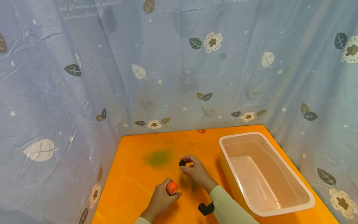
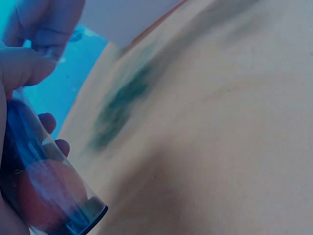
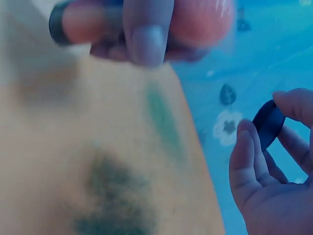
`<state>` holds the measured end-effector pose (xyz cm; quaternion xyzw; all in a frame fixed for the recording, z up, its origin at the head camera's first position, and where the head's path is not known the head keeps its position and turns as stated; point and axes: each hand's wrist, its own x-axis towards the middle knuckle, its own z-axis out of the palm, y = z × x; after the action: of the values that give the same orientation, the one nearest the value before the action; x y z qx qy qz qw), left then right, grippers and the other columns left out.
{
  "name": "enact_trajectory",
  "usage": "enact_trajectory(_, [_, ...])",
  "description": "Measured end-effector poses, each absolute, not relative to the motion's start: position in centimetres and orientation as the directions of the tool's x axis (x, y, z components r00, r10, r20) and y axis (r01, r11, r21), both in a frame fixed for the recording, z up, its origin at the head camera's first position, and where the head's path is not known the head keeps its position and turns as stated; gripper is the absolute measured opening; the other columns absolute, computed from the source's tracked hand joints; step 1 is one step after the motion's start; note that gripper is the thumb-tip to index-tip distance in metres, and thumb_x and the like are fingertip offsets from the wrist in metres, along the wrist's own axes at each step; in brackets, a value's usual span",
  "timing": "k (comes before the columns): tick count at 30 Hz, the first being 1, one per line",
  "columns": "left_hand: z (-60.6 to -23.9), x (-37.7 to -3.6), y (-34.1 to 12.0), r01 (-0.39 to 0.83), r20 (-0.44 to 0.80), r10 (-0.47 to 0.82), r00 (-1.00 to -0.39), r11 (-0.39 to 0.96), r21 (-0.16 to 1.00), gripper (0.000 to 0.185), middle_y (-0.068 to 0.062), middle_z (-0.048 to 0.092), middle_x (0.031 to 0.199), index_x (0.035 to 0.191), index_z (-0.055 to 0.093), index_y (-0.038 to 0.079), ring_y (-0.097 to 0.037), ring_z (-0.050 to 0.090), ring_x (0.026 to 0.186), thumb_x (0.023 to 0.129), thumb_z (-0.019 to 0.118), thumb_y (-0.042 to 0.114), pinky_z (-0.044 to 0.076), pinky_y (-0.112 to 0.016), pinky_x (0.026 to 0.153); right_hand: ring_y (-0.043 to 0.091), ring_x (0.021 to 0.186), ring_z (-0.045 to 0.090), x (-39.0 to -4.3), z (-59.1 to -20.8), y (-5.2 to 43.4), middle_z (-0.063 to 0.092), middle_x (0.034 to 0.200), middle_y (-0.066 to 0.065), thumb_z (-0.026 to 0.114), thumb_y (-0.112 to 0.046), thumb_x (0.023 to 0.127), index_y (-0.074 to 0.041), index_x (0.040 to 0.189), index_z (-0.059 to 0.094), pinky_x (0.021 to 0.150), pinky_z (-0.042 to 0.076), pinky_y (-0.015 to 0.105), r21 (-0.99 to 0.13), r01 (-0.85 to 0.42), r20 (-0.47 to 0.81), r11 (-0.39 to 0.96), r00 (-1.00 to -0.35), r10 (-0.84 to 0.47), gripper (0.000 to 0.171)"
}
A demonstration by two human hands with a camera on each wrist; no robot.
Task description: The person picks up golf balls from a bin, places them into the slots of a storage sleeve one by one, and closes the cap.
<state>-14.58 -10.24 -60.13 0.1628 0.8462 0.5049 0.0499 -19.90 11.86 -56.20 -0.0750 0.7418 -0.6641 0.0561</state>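
One tub (image 1: 305, 203), one orange ball (image 1: 172, 187), one cap (image 1: 182, 163)

**Tube and cap, apart**

Clear tube (image 1: 172, 187) with dark rim, orange ball inside, gripped in left hand (image 1: 160, 200) above orange table. Small black cap (image 1: 182, 163), off the tube, pinched by right hand (image 1: 197, 172) fingertips nearby.

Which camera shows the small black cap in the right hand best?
The right wrist view: the black cap sits close up, pinched by the right hand. The head view shows it small; the left wrist view does not show it.
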Motion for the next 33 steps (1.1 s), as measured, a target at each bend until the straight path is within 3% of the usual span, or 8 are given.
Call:
enact_trajectory(5, [-60.2, -14.5, -10.0, 0.233, 0.087, 0.334, -0.939, 0.426, 0.875, 0.035, 0.009, 0.068, 0.086, 0.11, 0.063, 0.018, -0.009, 0.062, 0.07, 0.09, 0.092, 0.019, 0.053, -0.027, 0.066, 0.033, 0.095, 0.071, -18.1, -54.5, 11.8, 0.058, 0.128, 0.018, 0.079, -0.017, 0.103, -0.002, 0.138, 0.063, 0.087, 0.061, 0.037, -1.0, -0.017, 0.02, -0.013, -0.963, -0.269, 0.041])
enact_trajectory(13, [-60.4, -14.5, -10.0, 0.263, 0.128, 0.339, -0.932, 0.392, 0.882, 0.036, 0.009, 0.07, 0.09, 0.112, 0.066, 0.017, -0.009, 0.063, 0.075, 0.089, 0.093, 0.02, 0.054, -0.028, 0.07, 0.033, 0.093, 0.072, -16.1, -53.3, 11.7, 0.059, 0.126, 0.017, 0.078, -0.015, 0.104, -0.003, 0.137, 0.064, 0.087, 0.061, 0.039, -0.997, 0.036, -0.008, -0.069, -0.927, -0.374, 0.038])
enact_trajectory(21, [-60.2, -14.4, -10.0, 0.292, 0.155, 0.341, -0.927, 0.402, 0.868, 0.035, 0.011, 0.069, 0.088, 0.109, 0.065, 0.02, -0.008, 0.06, 0.072, 0.089, 0.093, 0.022, 0.051, -0.027, 0.067, 0.027, 0.086, 0.067, -14.8, -53.3, 11.9, 0.065, 0.125, 0.011, 0.079, -0.016, 0.103, -0.013, 0.133, 0.07, 0.08, 0.06, 0.034, -0.999, -0.036, 0.017, 0.037, -0.911, -0.413, 0.032])
enact_trajectory(33, [-60.6, -14.1, -9.7, 0.309, 0.151, 0.389, -0.909, 0.385, 0.87, 0.035, 0.009, 0.073, 0.096, 0.116, 0.068, 0.019, -0.009, 0.065, 0.075, 0.089, 0.09, 0.017, 0.054, -0.028, 0.067, 0.021, 0.08, 0.064, -13.7, -54.0, 11.9, 0.067, 0.126, 0.004, 0.08, -0.014, 0.102, -0.012, 0.135, 0.073, 0.069, 0.054, 0.03, -0.984, -0.104, 0.033, 0.146, -0.903, -0.427, 0.034])
